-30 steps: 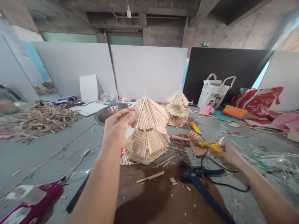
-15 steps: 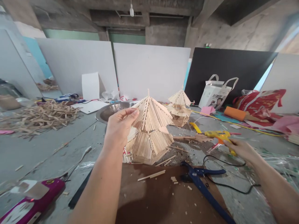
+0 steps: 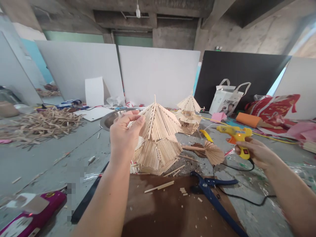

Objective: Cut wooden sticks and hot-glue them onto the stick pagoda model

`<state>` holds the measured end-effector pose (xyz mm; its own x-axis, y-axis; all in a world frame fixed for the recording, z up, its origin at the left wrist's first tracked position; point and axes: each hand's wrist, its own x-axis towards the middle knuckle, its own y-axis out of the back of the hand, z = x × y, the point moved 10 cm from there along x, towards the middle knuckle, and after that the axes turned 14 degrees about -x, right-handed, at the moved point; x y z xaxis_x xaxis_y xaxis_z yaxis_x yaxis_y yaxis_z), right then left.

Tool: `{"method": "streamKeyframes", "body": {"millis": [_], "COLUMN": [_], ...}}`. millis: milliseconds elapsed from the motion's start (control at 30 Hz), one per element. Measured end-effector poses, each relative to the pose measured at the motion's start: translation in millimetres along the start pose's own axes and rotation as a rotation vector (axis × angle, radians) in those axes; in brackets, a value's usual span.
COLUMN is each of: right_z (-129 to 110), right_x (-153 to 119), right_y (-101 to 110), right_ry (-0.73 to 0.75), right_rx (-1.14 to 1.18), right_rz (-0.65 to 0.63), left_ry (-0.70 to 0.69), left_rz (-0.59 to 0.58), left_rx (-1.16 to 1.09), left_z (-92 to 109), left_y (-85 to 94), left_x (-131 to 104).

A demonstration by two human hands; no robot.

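My left hand (image 3: 127,130) pinches the left edge of the upper roof of a stick-built pagoda model (image 3: 158,126), thumb and fingers closed on it. The model stands upright, with a pointed roof above a wider lower tier. Off to the right, my right hand (image 3: 256,151) is wrapped round the handle of a yellow glue gun (image 3: 235,131), its nozzle pointing left and a small orange light lit. A black cord runs down from the handle. A second, similar stick pagoda (image 3: 190,113) stands behind the first.
Blue-handled cutters (image 3: 217,200) and loose sticks (image 3: 159,187) lie on a brown board (image 3: 153,210). A metal basin (image 3: 106,120) sits behind my left hand. At left are a stick pile (image 3: 49,126) and a magenta device (image 3: 46,210). A brown paper fan (image 3: 213,153) lies near the glue gun.
My right hand has raised the glue gun and tipped it more level, uncovering the paper fan. My left hand keeps its pinch on the pagoda roof.
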<state>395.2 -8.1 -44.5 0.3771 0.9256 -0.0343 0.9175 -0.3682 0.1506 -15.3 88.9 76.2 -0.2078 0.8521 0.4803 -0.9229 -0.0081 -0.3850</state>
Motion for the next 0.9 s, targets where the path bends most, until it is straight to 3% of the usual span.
{"method": "streamKeyframes", "body": {"millis": [133,300,467,600,900], "right_z": [-36,-96,-145,-158,-158], "right_x": [2,-13,-43,-60,-74], "right_y": [-30,-75,-105,-121,-127], "right_ry": [0.119,0.351,0.615,0.717,0.767], "right_rx": [0.005,-0.101,-0.207,-0.257,-0.314], "right_rz": [-0.078,-0.133,-0.090,-0.088,-0.072], "left_ry": [-0.080,0.285,0.539,0.598,0.642], "left_rz": [-0.053,-0.293,-0.391,-0.396,-0.388], "left_rx": [-0.053,-0.311,-0.460,-0.495,-0.522], "left_z": [16,-14,-35,-35,-39], "left_y": [-11.6,-47.5,-64.7,-68.6,-73.3], "left_x": [-13,-31,-45,-52,-60]}}
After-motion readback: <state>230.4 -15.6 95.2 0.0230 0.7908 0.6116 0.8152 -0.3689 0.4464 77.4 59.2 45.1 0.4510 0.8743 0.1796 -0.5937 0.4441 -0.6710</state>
